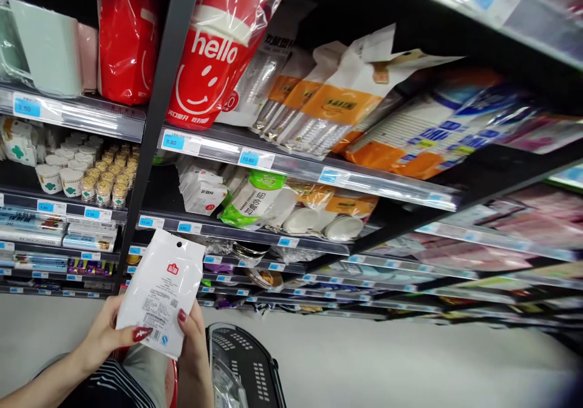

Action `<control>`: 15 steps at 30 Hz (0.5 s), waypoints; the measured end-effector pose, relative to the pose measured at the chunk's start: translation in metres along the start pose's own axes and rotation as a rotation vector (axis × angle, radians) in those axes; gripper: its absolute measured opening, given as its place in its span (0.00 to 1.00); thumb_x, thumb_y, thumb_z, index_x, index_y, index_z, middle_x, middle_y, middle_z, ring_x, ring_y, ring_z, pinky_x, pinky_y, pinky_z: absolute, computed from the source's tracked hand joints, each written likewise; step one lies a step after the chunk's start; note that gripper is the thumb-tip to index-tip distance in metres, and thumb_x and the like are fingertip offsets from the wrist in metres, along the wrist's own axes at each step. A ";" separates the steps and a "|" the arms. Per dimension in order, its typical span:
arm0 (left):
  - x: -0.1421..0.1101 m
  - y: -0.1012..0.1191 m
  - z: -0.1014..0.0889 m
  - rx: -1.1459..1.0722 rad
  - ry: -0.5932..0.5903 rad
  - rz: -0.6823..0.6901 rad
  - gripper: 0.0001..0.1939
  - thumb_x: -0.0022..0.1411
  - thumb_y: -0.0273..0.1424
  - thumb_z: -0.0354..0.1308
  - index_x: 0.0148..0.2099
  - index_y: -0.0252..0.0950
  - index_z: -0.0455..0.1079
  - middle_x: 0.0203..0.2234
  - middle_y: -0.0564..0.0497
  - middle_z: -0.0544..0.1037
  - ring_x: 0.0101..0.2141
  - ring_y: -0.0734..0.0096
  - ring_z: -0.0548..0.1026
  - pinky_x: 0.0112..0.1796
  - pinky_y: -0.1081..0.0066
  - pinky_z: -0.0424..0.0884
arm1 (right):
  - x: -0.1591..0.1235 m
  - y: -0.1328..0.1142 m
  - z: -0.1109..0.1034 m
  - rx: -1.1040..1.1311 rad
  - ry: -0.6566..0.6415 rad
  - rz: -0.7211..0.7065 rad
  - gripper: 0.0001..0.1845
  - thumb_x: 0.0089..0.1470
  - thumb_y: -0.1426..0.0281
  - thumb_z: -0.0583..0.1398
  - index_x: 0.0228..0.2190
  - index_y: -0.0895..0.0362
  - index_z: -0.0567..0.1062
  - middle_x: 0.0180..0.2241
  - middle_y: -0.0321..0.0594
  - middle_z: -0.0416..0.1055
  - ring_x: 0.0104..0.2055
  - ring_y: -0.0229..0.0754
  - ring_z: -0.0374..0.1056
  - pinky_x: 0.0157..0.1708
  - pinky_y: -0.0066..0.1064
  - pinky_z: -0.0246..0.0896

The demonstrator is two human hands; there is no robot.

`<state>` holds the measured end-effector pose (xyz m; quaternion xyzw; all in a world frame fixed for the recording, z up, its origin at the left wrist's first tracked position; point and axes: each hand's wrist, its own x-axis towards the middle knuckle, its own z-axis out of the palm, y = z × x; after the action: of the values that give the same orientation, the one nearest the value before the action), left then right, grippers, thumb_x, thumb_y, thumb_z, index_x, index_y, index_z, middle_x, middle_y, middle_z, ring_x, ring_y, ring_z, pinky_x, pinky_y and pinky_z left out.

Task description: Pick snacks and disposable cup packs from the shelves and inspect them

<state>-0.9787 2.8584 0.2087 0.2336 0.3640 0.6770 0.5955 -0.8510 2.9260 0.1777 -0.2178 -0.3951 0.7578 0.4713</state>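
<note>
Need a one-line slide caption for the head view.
Left hand and right hand hold a white packet, printed side toward the camera, near stocked shelves and a black basket.

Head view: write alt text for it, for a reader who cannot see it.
A person's left grip and right grip hold a white printed packet with a red logo, in front of stocked store shelves. Higher up stands a red smiley-face "hello" package beside orange-labelled packs; a black slotted shopping basket shows at the picture's bottom.
</note>
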 end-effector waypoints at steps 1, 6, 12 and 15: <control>0.000 0.000 0.000 0.014 -0.013 -0.002 0.15 0.36 0.31 0.72 0.31 0.38 0.79 0.26 0.56 0.81 0.27 0.71 0.74 0.31 0.76 0.70 | -0.001 0.000 0.000 0.019 -0.002 -0.003 0.29 0.40 0.58 0.67 0.46 0.52 0.71 0.41 0.43 0.75 0.43 0.52 0.71 0.41 0.40 0.67; -0.001 0.002 0.003 0.053 -0.031 0.004 0.14 0.36 0.33 0.72 0.30 0.36 0.79 0.24 0.54 0.80 0.27 0.68 0.74 0.33 0.73 0.71 | -0.002 -0.001 0.000 0.061 -0.018 -0.007 0.28 0.41 0.60 0.67 0.45 0.53 0.72 0.40 0.42 0.76 0.41 0.50 0.72 0.39 0.38 0.68; -0.001 -0.001 0.000 0.111 -0.048 0.012 0.15 0.38 0.34 0.70 0.32 0.35 0.79 0.26 0.51 0.80 0.28 0.66 0.73 0.33 0.71 0.70 | -0.004 -0.003 0.001 0.046 0.007 0.001 0.30 0.41 0.60 0.67 0.47 0.54 0.70 0.39 0.43 0.76 0.41 0.51 0.72 0.40 0.38 0.68; 0.002 -0.003 -0.007 0.171 -0.168 0.000 0.16 0.43 0.35 0.68 0.37 0.35 0.79 0.25 0.51 0.80 0.26 0.69 0.72 0.33 0.71 0.70 | -0.005 -0.003 0.001 0.048 0.005 0.006 0.30 0.41 0.60 0.67 0.47 0.54 0.70 0.39 0.43 0.76 0.41 0.52 0.72 0.40 0.40 0.68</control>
<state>-0.9826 2.8591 0.2015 0.3394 0.3694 0.6215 0.6017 -0.8478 2.9215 0.1805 -0.2096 -0.3750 0.7678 0.4754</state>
